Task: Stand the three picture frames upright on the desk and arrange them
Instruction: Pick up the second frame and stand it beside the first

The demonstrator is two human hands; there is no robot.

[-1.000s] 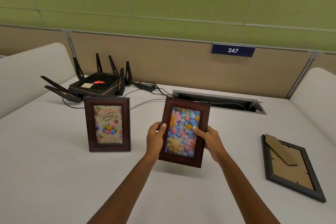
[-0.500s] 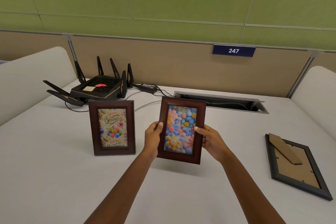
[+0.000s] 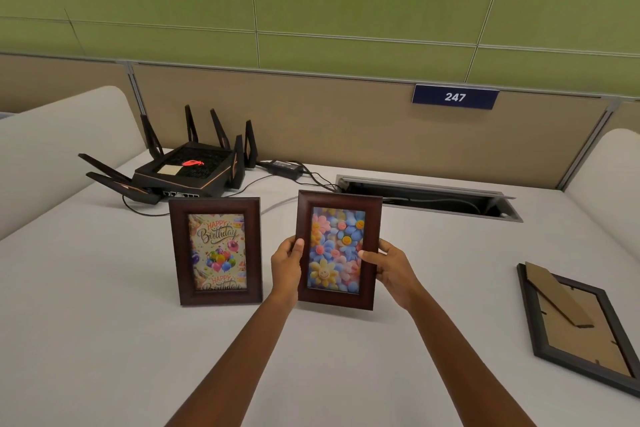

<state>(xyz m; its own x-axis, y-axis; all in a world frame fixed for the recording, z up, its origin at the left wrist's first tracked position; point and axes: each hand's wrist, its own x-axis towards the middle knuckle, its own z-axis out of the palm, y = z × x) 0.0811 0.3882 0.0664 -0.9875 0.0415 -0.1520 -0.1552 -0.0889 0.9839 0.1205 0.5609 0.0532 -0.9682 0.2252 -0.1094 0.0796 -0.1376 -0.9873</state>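
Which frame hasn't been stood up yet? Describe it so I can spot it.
Look along the white desk to its right edge. The black frame lies there face-down, cardboard back and folded stand showing; both brown frames show pictures.

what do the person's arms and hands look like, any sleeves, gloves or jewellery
Both forearms are bare up to the frame's bottom edge; no sleeve shows. The left hand and right hand wear no gloves, and no rings, watch or bracelet are visible.

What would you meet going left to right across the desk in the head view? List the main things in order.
Router → birthday frame → left hand → flower frame → right hand → black frame lying face down.
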